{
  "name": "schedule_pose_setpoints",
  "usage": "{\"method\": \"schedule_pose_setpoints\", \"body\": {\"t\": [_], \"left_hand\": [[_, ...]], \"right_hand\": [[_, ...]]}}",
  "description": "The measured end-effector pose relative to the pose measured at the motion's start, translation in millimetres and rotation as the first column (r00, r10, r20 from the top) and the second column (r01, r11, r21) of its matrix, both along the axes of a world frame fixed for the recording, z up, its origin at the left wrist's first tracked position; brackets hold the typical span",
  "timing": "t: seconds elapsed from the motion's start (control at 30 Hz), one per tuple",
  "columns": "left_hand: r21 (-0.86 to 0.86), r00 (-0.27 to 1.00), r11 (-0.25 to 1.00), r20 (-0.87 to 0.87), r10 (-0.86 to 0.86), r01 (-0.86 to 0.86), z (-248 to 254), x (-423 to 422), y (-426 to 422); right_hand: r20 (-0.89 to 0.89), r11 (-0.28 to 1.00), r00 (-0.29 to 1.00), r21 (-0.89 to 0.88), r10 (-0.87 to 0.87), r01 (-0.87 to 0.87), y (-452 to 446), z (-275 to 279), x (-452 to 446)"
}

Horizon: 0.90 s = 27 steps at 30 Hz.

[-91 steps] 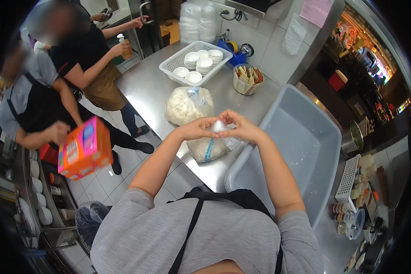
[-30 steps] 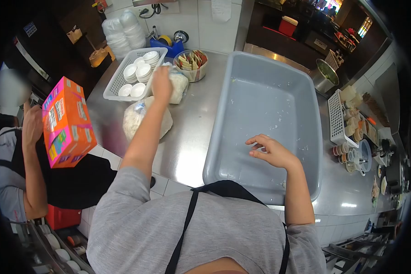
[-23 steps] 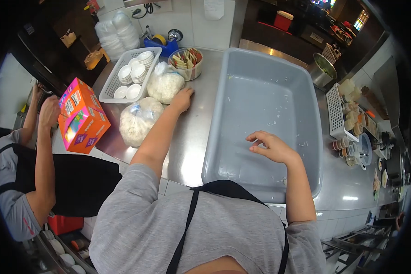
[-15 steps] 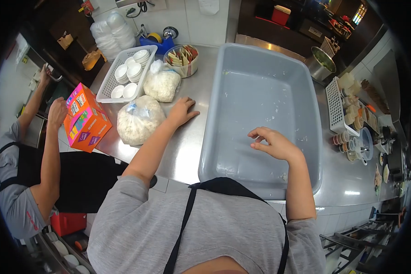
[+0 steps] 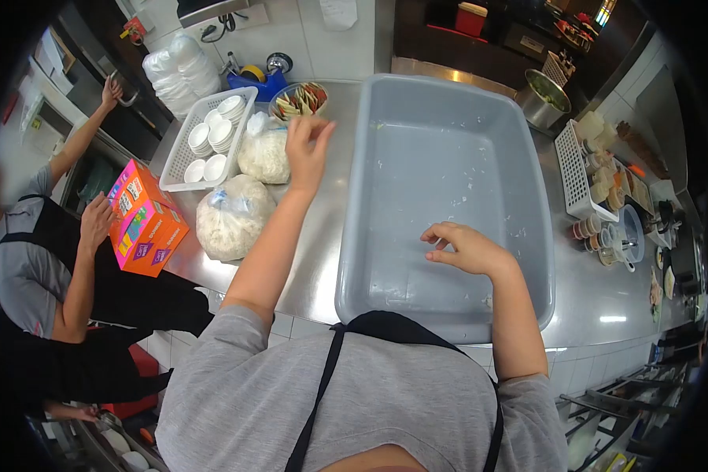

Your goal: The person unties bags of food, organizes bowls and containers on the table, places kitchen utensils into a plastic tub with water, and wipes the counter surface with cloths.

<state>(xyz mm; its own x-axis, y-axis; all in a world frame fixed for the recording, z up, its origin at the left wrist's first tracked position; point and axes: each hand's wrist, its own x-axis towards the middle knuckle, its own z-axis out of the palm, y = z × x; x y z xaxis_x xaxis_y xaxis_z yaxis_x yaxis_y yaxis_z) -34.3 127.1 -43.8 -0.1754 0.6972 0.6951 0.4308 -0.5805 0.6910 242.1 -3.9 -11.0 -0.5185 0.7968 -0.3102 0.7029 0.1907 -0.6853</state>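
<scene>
My left hand (image 5: 307, 153) is raised over the steel counter, thumb and fingers apart, holding nothing I can see. Just left of it sits a tied clear bag of white shredded-looking food (image 5: 263, 160), with a second, larger bag (image 5: 230, 224) nearer me. Behind the hand stands a round tub of colourful packets (image 5: 303, 101). My right hand (image 5: 466, 248) hovers over a large grey plastic tub (image 5: 425, 189), fingers loosely bent, thumb apart, nothing in it. Small white scraps stick to the tub's inner surfaces.
A white basket (image 5: 190, 186) with small white cups is at the back left, beside an orange and pink box (image 5: 151, 224). A co-worker's hand (image 5: 96, 222) is at the box. To the right are a metal pot (image 5: 544, 102) and a white basket of jars (image 5: 577, 177).
My left hand has lifted off the counter and moved up and away from me. My right hand has barely moved. At the left, a co-worker has moved and a second person has come into view.
</scene>
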Motion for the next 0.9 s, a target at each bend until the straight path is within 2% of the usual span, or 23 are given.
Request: {"method": "schedule_pose_setpoints", "body": {"t": [0.07,0.1,0.13,0.17,0.23,0.3,0.37,0.4,0.47,0.6,0.63,0.7,0.73,0.8,0.83,0.9], "left_hand": [[-0.05,0.943,0.956,-0.155,-0.293,0.289,32,32,-8],[-0.146,0.745,0.826,-0.367,-0.557,0.545,28,45,-4],[-0.297,0.433,0.629,-0.517,-0.738,0.718,23,51,2],[-0.298,0.435,0.631,-0.516,-0.738,0.717,21,49,9],[-0.33,0.669,0.64,-0.034,-0.742,0.694,18,31,29],[-0.489,0.878,0.742,0.124,-0.462,0.459,12,-2,50],[-0.78,0.952,0.585,0.043,-0.302,0.22,-25,-36,72],[-0.783,0.952,0.583,0.04,-0.303,0.218,-37,-46,79],[-0.899,0.966,0.352,0.237,-0.107,0.26,-50,-60,95],[-0.911,0.951,0.298,0.23,-0.206,0.285,-66,-77,119],[-0.911,0.951,0.298,0.23,-0.209,0.286,-68,-80,125],[-0.891,0.983,0.451,-0.033,-0.178,0.052,-75,-85,135],[-0.893,0.983,0.448,-0.034,-0.183,0.053,-79,-88,139],[-0.764,0.933,0.619,-0.333,-0.137,-0.182,-86,-100,149],[-0.764,0.932,0.619,-0.335,-0.139,-0.182,-96,-110,159],[-0.376,0.699,0.861,-0.714,-0.033,-0.344,-104,-117,170]], "right_hand": [[-0.013,1.0,1.0,0.023,0.003,-0.003,0,-1,1],[-0.008,1.0,1.0,0.02,0.008,-0.008,0,-1,1],[-0.005,1.0,1.0,0.017,0.014,-0.014,-1,0,0],[-0.005,1.0,1.0,0.016,0.016,-0.016,-2,-1,0],[0.028,0.999,0.999,0.011,0.042,-0.042,-3,-1,1],[0.025,0.999,0.999,0.02,0.029,-0.03,-4,3,1],[0.029,0.999,0.999,0.023,0.023,-0.024,-6,5,1],[0.035,0.999,0.999,0.02,0.024,-0.025,-7,4,0],[0.039,1.0,0.999,0.022,0.018,-0.019,-4,4,1],[0.058,1.0,0.998,0.007,0.026,-0.026,-7,0,4],[0.054,1.0,0.998,0.018,0.017,-0.018,-5,1,5],[0.048,1.0,0.999,0.016,0.017,-0.017,-3,0,7],[0.043,1.0,0.999,0.012,0.021,-0.022,-3,-1,8],[0.051,1.0,0.999,0.003,0.012,-0.012,-1,2,8],[0.06,1.0,0.998,0.001,0.006,-0.006,0,4,8],[0.069,1.0,0.998,-0.015,0.002,-0.001,1,6,9]]}}
